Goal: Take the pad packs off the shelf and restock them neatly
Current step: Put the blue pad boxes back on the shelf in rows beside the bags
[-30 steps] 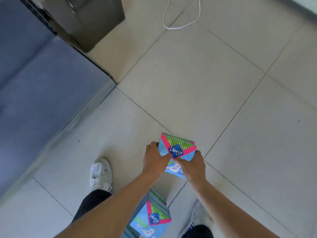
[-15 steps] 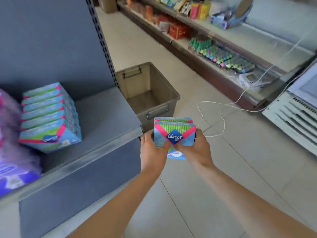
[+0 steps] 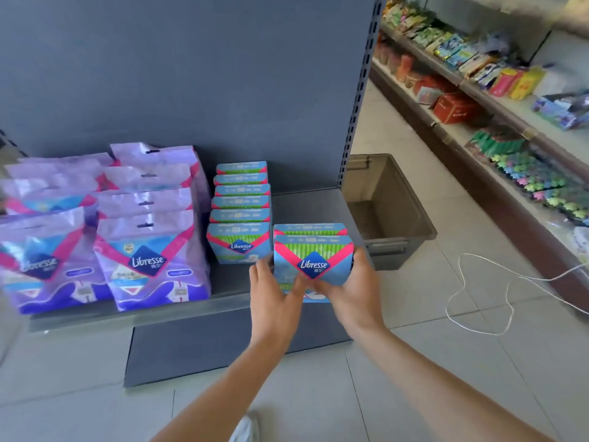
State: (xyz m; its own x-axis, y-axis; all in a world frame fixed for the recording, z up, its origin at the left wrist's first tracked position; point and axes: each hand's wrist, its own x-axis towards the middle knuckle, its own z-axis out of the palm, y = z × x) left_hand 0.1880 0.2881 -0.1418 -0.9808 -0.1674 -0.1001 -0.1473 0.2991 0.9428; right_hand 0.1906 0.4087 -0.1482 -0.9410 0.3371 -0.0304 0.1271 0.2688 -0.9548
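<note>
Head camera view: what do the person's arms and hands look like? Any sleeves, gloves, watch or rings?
The left forearm and right forearm are bare down to the bottom edge of the picture, with no sleeve showing. The left hand and right hand wear no gloves, and no watch, bracelet or ring can be seen. A white shoe shows at the bottom edge.

"Libresse" in white script on a dark-blue diamond – reads on the held pack (image 3: pixel 314 266), the front shelf pack (image 3: pixel 240 247) and a purple bag (image 3: pixel 147 261). Left bag (image 3: pixel 38 266): same logo, blurred. Small print under logos, marks on red box (image 3: pixel 455 108) – illegible.
</note>
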